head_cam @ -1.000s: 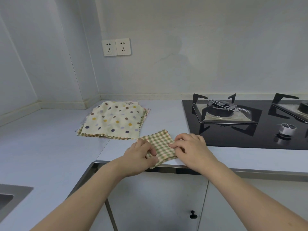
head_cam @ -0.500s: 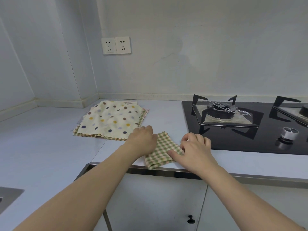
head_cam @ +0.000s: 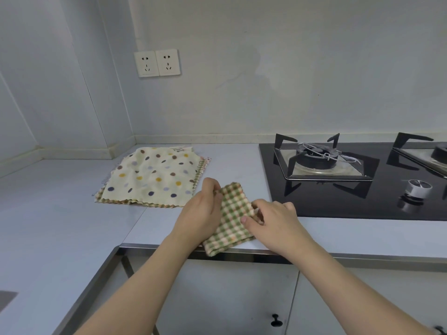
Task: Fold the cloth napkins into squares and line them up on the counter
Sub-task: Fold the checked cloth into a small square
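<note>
A small folded green-checked napkin [head_cam: 231,221] lies at the front edge of the pale counter [head_cam: 232,165], its near corner hanging slightly over the edge. My left hand [head_cam: 202,211] pinches its far left corner with curled fingers. My right hand [head_cam: 273,221] pinches its right edge, the thumb lying on top of the cloth. Behind and to the left, a cream polka-dot napkin [head_cam: 152,176] lies flat on top of a stack of unfolded napkins.
A black glass gas hob [head_cam: 350,206] with a burner and pan support [head_cam: 319,160] fills the counter's right side, with a knob [head_cam: 417,188] near its front. A double wall socket [head_cam: 157,62] is on the wall. Cabinet doors sit below the counter edge.
The left hand slid from the napkin's near left part up to its far left corner. The right hand stayed on the right edge. The napkin stays folded in the same spot.
</note>
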The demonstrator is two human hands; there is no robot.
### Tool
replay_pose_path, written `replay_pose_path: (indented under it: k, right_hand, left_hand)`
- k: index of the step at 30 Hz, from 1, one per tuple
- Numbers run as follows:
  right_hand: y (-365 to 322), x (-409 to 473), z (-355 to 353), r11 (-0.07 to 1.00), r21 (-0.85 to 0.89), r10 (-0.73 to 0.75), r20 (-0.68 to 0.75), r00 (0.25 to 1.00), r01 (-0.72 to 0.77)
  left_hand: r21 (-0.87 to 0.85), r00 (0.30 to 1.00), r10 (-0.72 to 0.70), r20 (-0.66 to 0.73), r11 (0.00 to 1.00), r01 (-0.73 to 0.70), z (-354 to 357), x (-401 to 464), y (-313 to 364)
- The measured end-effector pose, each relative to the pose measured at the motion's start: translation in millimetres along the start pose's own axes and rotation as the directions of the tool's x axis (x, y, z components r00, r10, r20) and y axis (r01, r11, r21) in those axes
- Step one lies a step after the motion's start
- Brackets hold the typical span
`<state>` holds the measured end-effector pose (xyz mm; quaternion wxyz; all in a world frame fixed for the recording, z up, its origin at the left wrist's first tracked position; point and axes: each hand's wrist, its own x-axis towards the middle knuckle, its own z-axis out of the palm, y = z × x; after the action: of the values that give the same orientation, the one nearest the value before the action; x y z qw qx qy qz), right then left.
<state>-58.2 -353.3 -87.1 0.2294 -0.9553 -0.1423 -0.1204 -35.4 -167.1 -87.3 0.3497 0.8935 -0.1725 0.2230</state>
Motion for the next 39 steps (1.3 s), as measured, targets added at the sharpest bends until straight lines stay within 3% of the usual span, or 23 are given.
replay_pose_path:
  k: [3,6,9,12,16,20,25,27,29,32,34,36,39]
  right_hand:
    - [-1.2,2.1,0.0,0.995,-0.096,-0.015,0.02,1.0,0.017]
    - [0.5,1.9,-1.9,0.997,-0.072,-0.02,0.06,0.998,0.024]
    - [1.0,-3.1,-3.4,0.993,0.118,0.012,0.093,0.996,-0.023]
    - [1.0,-2.5,-7.4,0.89,0.436,0.103,0.088,0.991,-0.131]
    - [-0.7,24.2,-20.0,0.647,0.743,0.185,0.067,0.98,-0.173]
    - [-7.1,77.3,-25.1,0.263,0.95,0.324,0.077,0.943,-0.168]
    - [-16.5,132.6,-51.5,-0.177,0.964,0.543,0.263,0.797,-0.197]
    - [-24.0,141.7,-81.5,-0.25,0.93,0.59,0.366,0.719,-0.268]
    - [-33.4,142.5,-118.5,-0.216,0.895,0.634,0.432,0.642,-0.389]
    - [-34.3,138.2,-172.0,-0.085,0.863,0.767,0.376,0.52,-0.497]
    - [-30.5,131.4,-199.5,0.038,0.846,0.831,0.269,0.487,-0.532]
    - [-20.3,119.9,-234.9,0.17,0.82,0.88,0.123,0.458,-0.546]
    - [0.8,97.1,-278.8,0.5,0.673,0.83,-0.193,0.524,-0.544]
  left_hand:
    - [-0.131,0.999,-0.043,-0.028,0.991,0.039,-4.8,-2.4,2.3]
    - [-0.174,0.989,-0.141,-0.043,0.976,0.132,-7.6,-0.9,5.3]
    - [-0.164,0.975,-0.221,-0.007,0.962,0.217,-8.4,1.8,5.2]
    - [-0.191,0.959,-0.267,0.095,0.941,0.281,-10.1,6.5,2.5]
    - [-0.28,0.957,-0.268,0.108,0.916,0.288,-13.9,30.9,0.0]
    - [-0.405,0.952,-0.306,0.032,0.867,0.292,-7.2,83.7,-4.3]
    - [-0.418,0.948,-0.298,0.11,0.852,0.316,-0.5,137.6,8.5]
    - [-0.429,0.943,-0.309,0.121,0.841,0.33,-9.6,154.8,33.3]
    - [-0.432,0.932,-0.322,0.164,0.826,0.361,-22.8,168.1,68.0]
    - [-0.45,0.9,-0.369,0.234,0.779,0.436,-40.1,185.8,120.8]
    - [-0.445,0.885,-0.38,0.268,0.766,0.464,-43.9,188.5,147.8]
    - [-0.333,0.886,-0.347,0.309,0.833,0.442,-42.8,196.2,181.0]
    - [-0.117,0.903,-0.253,0.346,0.944,0.309,-22.5,208.4,226.0]
